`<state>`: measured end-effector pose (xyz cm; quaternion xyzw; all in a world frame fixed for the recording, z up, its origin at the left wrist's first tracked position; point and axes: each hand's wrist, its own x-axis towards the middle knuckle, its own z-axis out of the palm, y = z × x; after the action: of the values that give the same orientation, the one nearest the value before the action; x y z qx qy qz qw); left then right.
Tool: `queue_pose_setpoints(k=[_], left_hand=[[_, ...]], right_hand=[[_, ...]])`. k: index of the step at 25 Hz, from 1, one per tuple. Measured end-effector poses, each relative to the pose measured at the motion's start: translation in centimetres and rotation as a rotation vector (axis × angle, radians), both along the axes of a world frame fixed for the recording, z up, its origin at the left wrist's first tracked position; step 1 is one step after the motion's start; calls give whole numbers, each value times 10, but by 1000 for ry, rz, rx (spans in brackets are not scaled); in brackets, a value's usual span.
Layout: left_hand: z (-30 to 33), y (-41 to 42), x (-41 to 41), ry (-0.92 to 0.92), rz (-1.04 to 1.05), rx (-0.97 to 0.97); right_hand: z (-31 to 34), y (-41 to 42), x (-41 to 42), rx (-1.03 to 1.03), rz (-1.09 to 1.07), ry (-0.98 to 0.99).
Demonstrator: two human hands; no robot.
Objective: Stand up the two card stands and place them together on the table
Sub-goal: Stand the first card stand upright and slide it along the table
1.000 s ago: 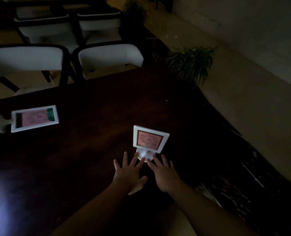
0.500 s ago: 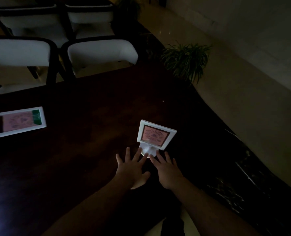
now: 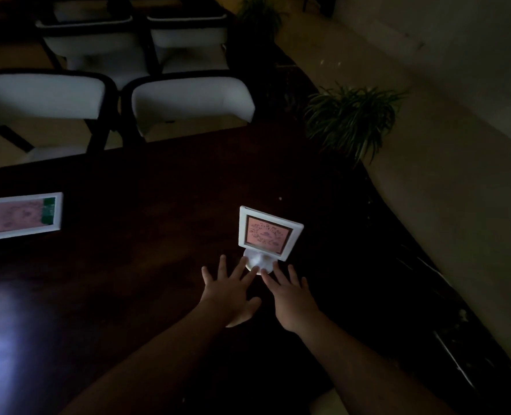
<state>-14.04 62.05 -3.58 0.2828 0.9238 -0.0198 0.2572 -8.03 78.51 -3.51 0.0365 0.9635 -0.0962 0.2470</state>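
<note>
Your left hand [image 3: 229, 290] lies flat on the dark table [image 3: 134, 283] with its fingers spread and nothing in its grip; the fingertips of its index and middle fingers reach the left rim of the round white base [image 3: 258, 262] of the upright card stand [image 3: 268, 234]. Your right hand [image 3: 290, 296] is just beside it, also flat and spread, grasping nothing, its index fingertip touching the near rim of that same base. The two hands sit close together, thumbs toward each other, not quite meeting.

The upright card stand is on its base, near the right edge of the table, its white frame with a pink card turned toward you and leaning slightly back. The second card stand [image 3: 19, 216] lies flat on the table near the left edge, well apart from the first; its white frame holds a pink card with a green strip at one end, and its left part runs out of view, so its base cannot be seen.

Beyond the far edge of the table stand two white chairs [image 3: 188, 100] with dark frames, with more behind them. A leafy potted plant [image 3: 353, 115] sits on the floor off the table's far right corner.
</note>
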Motion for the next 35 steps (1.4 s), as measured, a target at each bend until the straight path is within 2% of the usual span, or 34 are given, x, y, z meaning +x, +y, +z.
queue_pose_setpoints(k=[22,35], left_hand=[[-3,176,-94,-2,60,-56],[-11,179,-92,53,42,-34]], right_hand=[[-17,176,-99,-46,37,56],[-12,201,-105,11,127,104]])
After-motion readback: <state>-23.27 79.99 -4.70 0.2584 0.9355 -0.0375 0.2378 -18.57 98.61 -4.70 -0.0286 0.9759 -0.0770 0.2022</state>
